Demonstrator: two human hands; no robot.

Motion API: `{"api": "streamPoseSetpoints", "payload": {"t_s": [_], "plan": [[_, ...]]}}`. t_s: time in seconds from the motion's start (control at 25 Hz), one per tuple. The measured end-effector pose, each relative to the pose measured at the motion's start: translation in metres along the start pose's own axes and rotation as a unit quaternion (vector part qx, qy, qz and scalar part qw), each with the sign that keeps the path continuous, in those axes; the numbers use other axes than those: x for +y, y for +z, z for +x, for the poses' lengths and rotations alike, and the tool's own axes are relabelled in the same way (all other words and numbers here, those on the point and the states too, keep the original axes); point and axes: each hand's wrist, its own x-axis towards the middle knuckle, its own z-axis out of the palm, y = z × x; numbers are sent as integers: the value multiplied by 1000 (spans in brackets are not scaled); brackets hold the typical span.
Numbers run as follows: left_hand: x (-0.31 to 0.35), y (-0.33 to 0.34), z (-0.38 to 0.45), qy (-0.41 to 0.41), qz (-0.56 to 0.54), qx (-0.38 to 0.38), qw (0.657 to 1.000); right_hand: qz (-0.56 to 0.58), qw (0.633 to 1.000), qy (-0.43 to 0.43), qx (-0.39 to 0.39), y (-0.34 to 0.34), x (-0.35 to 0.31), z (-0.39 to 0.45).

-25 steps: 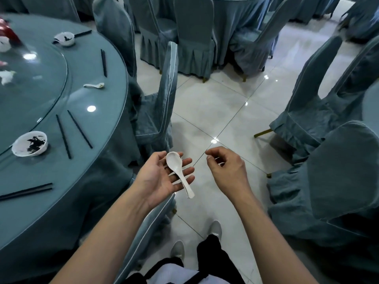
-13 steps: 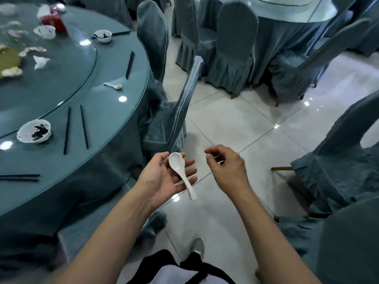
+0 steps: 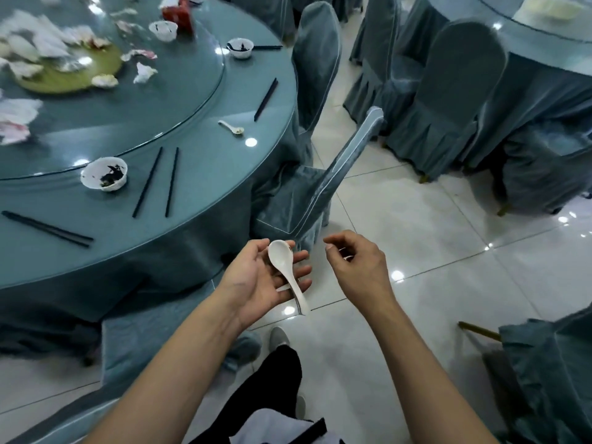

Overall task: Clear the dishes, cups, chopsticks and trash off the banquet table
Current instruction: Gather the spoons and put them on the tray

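My left hand (image 3: 261,278) is palm up in front of me, over the floor beside the round banquet table (image 3: 205,219). A white ceramic spoon (image 3: 283,267) lies across its straight fingers. My right hand (image 3: 355,264) hovers just right of it, fingers loosely curled, holding nothing. On the table are a dirty white bowl (image 3: 104,174), a black chopstick pair (image 3: 157,182), another pair (image 3: 48,229) at the near left, a small spoon (image 3: 232,127), a third chopstick pair (image 3: 266,99) and two more bowls (image 3: 240,48) (image 3: 164,29).
Crumpled napkins (image 3: 48,43) and a red box (image 3: 177,11) litter the glass turntable around a yellow plate (image 3: 64,81). A covered chair (image 3: 307,193) is pushed against the table ahead of me. More covered chairs (image 3: 448,100) and a second table (image 3: 544,68) stand on the right.
The view has swung left and up, bringing more of the table and its turntable into sight. Both hands keep the same pose, the spoon still lying on the left hand.
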Motion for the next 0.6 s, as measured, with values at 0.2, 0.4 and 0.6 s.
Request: {"api": "streamPoseSetpoints", "payload": {"t_s": [0.2, 0.4, 0.6], "plan": [[37, 12, 40, 31, -41, 11, 999, -11, 998, -30, -47, 6, -6, 69], [82, 16, 74, 56, -68, 38, 995, -19, 996, -55, -73, 20, -26, 137], [114, 12, 89, 76, -98, 61, 990, -4, 992, -69, -108, 41, -46, 177]]}}
